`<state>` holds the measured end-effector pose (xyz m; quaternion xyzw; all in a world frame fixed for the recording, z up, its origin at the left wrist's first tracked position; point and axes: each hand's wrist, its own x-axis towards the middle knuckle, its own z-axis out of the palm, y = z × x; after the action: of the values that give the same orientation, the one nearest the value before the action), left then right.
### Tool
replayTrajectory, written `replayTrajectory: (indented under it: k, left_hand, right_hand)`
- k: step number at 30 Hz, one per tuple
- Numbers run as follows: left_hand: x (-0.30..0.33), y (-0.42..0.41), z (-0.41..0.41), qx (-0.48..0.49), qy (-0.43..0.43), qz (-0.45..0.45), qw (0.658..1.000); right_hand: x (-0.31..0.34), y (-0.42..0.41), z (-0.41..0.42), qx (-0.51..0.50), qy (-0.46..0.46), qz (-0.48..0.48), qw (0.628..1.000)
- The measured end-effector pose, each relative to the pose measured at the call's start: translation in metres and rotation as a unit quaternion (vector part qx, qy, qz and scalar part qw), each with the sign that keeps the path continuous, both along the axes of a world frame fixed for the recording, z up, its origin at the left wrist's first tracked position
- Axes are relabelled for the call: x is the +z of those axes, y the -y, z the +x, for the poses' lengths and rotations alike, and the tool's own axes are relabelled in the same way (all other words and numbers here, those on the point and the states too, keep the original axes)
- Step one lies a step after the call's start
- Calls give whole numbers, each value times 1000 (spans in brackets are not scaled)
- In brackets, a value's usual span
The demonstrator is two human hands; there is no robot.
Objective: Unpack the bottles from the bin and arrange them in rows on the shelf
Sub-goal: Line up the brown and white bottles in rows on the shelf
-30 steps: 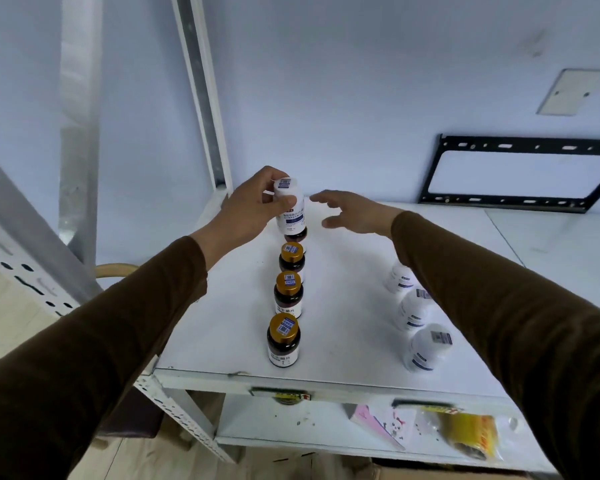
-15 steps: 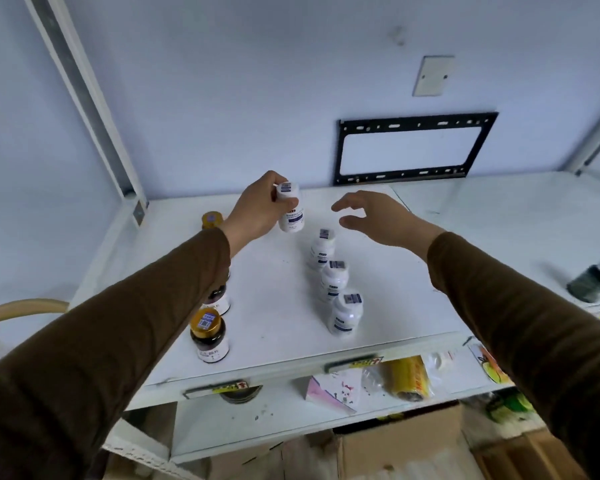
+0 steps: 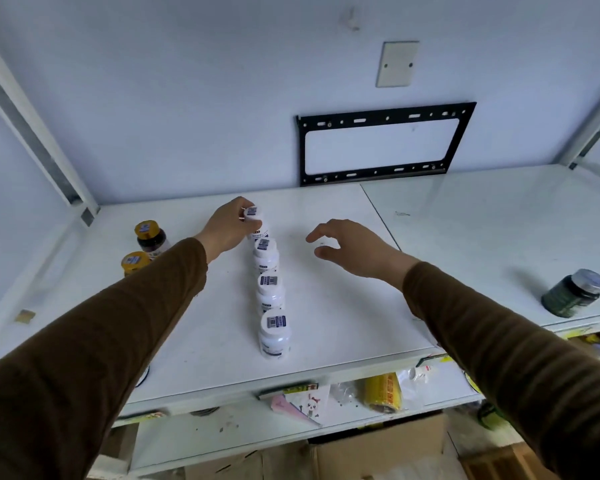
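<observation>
While the left hand [image 3: 227, 226] reaches to the far end of the white shelf [image 3: 343, 327], its grip is curled around a white bottle [image 3: 253, 220], fingers wrapped over the cap and upper body. That bottle stands at the far end of a row, just beyond three more white bottles [image 3: 270, 292] lined up from far to near, each with a barcode sticker on its cap. The right hand [image 3: 352, 249] hovers to the right of the row, apart from every bottle, its grip spread and holding nothing. Left of the row, two dark bottles with yellow caps [image 3: 145, 245] stand partly hidden by the left sleeve. Well to the right, a dark green jar [image 3: 572, 292] sits near the shelf's front edge.
</observation>
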<state>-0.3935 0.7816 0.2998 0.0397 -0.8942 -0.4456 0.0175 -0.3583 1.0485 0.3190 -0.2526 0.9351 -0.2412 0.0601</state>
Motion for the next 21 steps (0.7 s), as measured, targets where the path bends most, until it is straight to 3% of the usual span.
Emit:
replayTrajectory:
  k: [15, 21]
  left_hand:
    - [-2, -4, 4, -24, 18, -12, 999]
    - [39, -16, 40, -49, -114, -99, 987]
  right_hand:
    - [-13, -1, 11, 7, 12, 2, 1000]
    - [7, -6, 40, -30, -41, 7, 999]
